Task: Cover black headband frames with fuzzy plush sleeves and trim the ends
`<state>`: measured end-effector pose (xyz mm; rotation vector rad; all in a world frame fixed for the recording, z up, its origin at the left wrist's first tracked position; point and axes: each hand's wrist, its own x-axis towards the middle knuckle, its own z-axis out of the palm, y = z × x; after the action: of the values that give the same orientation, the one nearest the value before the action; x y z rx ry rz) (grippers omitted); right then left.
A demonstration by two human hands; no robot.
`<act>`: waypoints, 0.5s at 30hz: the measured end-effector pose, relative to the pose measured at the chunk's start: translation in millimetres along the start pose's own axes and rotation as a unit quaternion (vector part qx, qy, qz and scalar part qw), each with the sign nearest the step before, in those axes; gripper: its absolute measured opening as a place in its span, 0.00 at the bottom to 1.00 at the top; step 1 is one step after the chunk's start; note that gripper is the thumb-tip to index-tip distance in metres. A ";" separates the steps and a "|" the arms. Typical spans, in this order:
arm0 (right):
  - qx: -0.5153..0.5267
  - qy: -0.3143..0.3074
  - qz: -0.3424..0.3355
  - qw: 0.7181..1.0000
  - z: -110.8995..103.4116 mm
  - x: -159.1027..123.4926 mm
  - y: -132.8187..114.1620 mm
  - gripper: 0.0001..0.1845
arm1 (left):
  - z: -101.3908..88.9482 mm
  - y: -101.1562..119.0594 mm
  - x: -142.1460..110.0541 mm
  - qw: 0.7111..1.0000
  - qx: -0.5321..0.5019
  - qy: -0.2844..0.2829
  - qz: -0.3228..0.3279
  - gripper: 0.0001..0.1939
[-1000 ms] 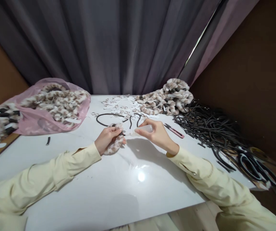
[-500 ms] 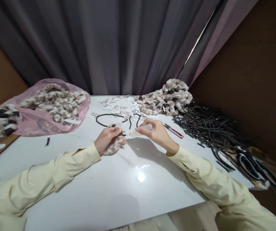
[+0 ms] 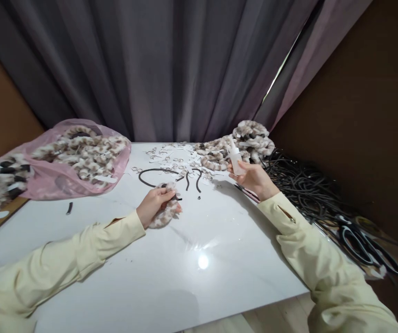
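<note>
Nozzle bottle [image 3: 237, 164] withdrawn, gripped in my right hand [image 3: 257, 180], dispensing apparently paused; left hand [image 3: 152, 204] pinches furry loop [image 3: 163, 218], steady hold required.

A curved, fluffy piece [image 3: 164, 217], white with brown patches, is pinched in the left fingers [image 3: 167, 196], showing above and below them. A short black end [image 3: 180, 199] pokes out to their right. In the right fingers [image 3: 243, 165], a translucent white bottle [image 3: 236, 163] leans slightly, narrow nozzle up.
</note>
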<state>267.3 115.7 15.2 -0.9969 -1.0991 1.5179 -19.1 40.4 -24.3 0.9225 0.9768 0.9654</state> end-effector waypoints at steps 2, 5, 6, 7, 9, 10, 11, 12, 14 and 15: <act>-0.046 0.006 -0.017 0.999 -5.8 2.4 3.3 0.07 | -0.2 0.3 -0.5 1.000 -0.003 -0.007 0.000 0.08; -0.113 0.028 -0.038 0.993 -15.2 8.0 10.0 0.10 | -0.6 1.3 -1.6 1.000 -0.005 -0.022 0.001 0.09; -0.125 0.042 -0.041 0.990 -19.3 10.8 13.1 0.11 | -0.6 1.6 -1.9 1.000 -0.005 -0.027 0.001 0.09; -0.140 0.058 -0.046 0.987 -23.8 14.0 16.7 0.13 | -0.6 1.9 -2.1 1.000 -0.005 -0.030 0.000 0.09; -0.173 0.097 -0.060 0.978 -33.3 20.8 24.9 0.18 | -0.6 2.3 -2.3 0.999 -0.002 -0.033 -0.002 0.09; -0.189 0.115 -0.068 0.973 -37.5 24.0 29.1 0.20 | -0.5 2.6 -2.3 0.999 -0.001 -0.036 -0.003 0.10; -0.205 0.130 -0.077 0.967 -41.1 26.9 33.1 0.23 | -0.4 2.8 -2.3 0.999 -0.001 -0.038 -0.004 0.09; -0.222 0.140 -0.086 0.961 -43.7 29.3 36.5 0.24 | -0.3 3.0 -2.4 0.999 -0.001 -0.040 -0.004 0.09; -0.263 0.153 -0.098 0.948 -46.3 32.7 41.1 0.26 | 0.0 3.5 -2.5 0.999 -0.003 -0.043 -0.006 0.08; -0.288 0.155 -0.101 0.940 -46.5 33.6 41.6 0.26 | 0.2 3.8 -2.7 0.999 -0.005 -0.044 -0.008 0.08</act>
<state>295.3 151.5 -39.1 -1.4107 -1.3950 0.8401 -20.4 38.9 -20.0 0.9411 0.9025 0.9084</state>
